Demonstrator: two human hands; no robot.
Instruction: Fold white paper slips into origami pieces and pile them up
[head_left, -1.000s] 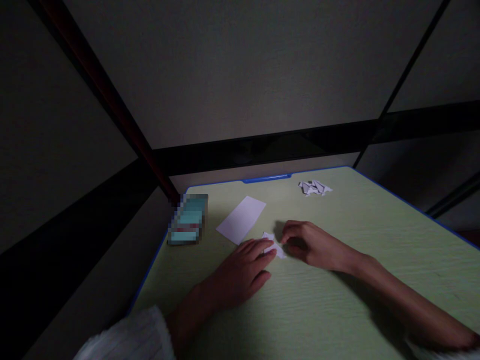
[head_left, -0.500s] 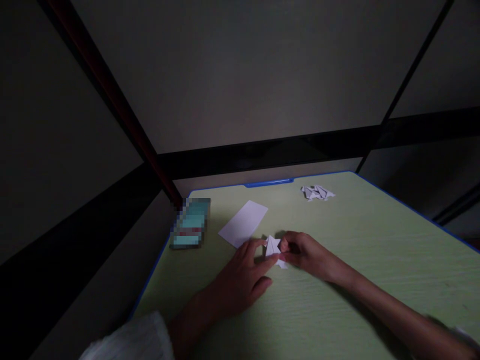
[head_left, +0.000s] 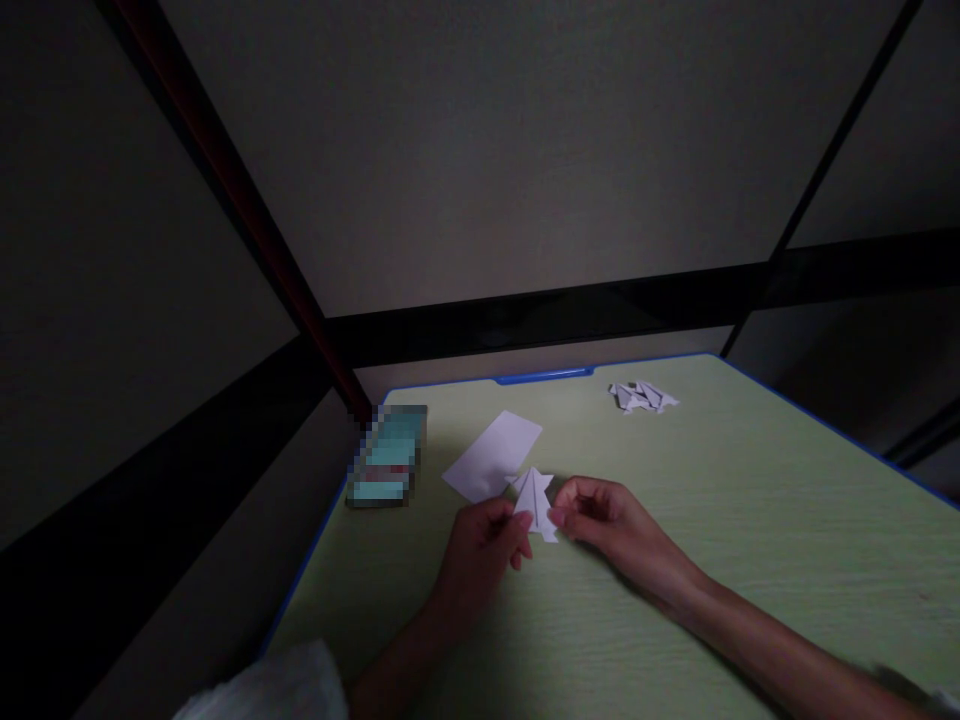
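A white folded-paper frog (head_left: 535, 496), with a pointed head and small legs sticking out, is held between my two hands above the table. My left hand (head_left: 484, 550) pinches its lower left side, thumb on top and fingers underneath. At its right edge, my right hand (head_left: 607, 520) is closed with thumb and index finger on the paper. A flat white sheet of paper (head_left: 491, 455) lies just behind the frog and my left hand.
The pale green table (head_left: 750, 500) has a blue edge and a blue strip (head_left: 545, 376) at the back. Folded white paper figures (head_left: 643, 397) lie at the far right. A pixelated phone-like object (head_left: 390, 455) rests at the left edge. A panelled wall (head_left: 525, 180) rises behind.
My left hand has gone from spread fingers pressing on the frog to a pinch on its lower left. The frog now shows more fully and seems lifted. The view has shifted slightly.
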